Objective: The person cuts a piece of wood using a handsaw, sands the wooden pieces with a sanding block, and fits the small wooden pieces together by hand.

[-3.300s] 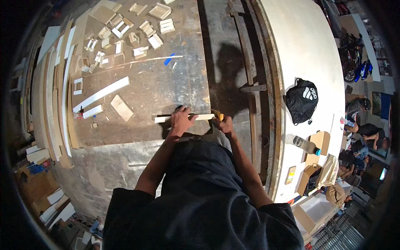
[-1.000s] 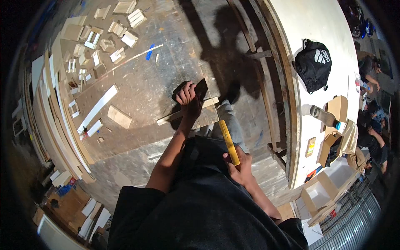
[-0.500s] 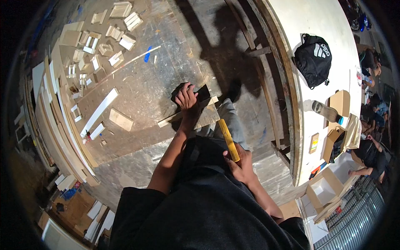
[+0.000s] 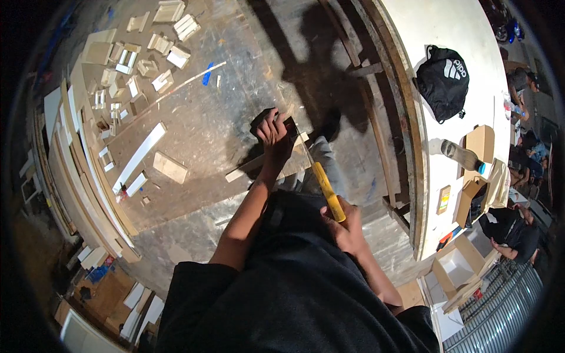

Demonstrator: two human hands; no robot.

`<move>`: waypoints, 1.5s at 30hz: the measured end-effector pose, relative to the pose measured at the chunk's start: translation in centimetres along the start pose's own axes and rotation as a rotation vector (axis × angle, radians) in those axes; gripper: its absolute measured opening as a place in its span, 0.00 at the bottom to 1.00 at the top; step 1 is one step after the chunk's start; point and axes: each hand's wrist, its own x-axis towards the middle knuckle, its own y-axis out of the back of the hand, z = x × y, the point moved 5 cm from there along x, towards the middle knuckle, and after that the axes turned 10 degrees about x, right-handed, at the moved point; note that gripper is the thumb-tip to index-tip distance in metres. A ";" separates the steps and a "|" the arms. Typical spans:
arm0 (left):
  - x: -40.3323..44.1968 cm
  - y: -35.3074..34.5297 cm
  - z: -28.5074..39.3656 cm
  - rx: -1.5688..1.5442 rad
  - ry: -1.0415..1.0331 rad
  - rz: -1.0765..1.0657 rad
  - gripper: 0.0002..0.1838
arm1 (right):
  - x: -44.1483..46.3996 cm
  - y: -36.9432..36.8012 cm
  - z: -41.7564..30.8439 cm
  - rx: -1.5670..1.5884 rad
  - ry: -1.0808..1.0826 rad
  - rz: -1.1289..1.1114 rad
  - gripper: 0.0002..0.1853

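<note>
My left hand (image 4: 273, 134) reaches down over the work surface, fingers bent around a dark shape that is partly hidden and that I cannot make out. Beneath and beside that hand lies a narrow wooden strip (image 4: 240, 172), set at a slant. My right hand (image 4: 346, 228) is wrapped around a long yellow handle (image 4: 327, 189) close to my body. From the handle's far end a thin line runs toward the strip's right end; whether it is a blade is unclear.
Small wooden frames (image 4: 126, 60) cluster at the upper left, near a white strip (image 4: 140, 156) and a wooden block (image 4: 170, 167). Long boards (image 4: 88, 176) line the left edge. A white table (image 4: 438, 150) at right bears a black bag (image 4: 442, 85) and a bottle (image 4: 462, 157). People sit beyond.
My left hand has shifted slightly up and right, its fingers more bent. My right hand and the yellow handle have moved slightly to the right.
</note>
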 end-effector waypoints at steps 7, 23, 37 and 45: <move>0.1 -0.1 -0.2 0.053 0.018 0.026 0.19 | 0.6 0.8 -0.6 0.049 -0.067 0.045 0.13; 0.3 -0.8 -0.3 0.107 0.059 -0.036 0.21 | 0.0 -1.0 -0.7 0.022 0.011 -0.008 0.14; 0.1 -0.9 -0.1 0.207 0.024 -0.029 0.21 | 0.8 0.5 -0.9 0.201 -0.046 0.114 0.14; -0.1 -1.4 -1.0 0.131 0.054 0.002 0.21 | 1.1 -0.4 -2.0 0.203 -0.051 0.180 0.13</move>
